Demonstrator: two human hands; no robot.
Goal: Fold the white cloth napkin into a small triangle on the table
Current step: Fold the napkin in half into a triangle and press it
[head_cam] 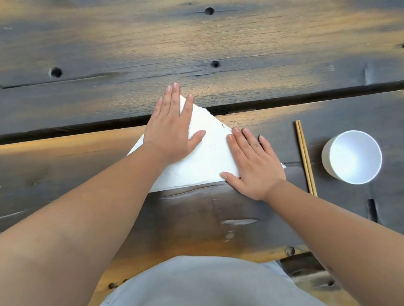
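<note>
Dark plank counter (57, 172); napkin (206, 157) already triangle; left hand (172, 133), right hand (253, 164) grip nothing, palms flat; judge: press creases outward, keep edges aligned; chopsticks (305, 156), cup (352, 156) clear.

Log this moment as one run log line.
napkin: triangle, flat on table | left hand: pressing flat | right hand: pressing flat | chopsticks, cup: untouched at right

Flat triangular white cloth napkin (204, 162): showing plain white, unpatterned. Dark weathered wooden plank counter (214, 47): showing grey-brown grain with black knot holes and amber patches. Pair of slim wooden chopsticks (305, 158): showing light tan. Round foam cup (352, 157): showing plain white throughout.
</note>
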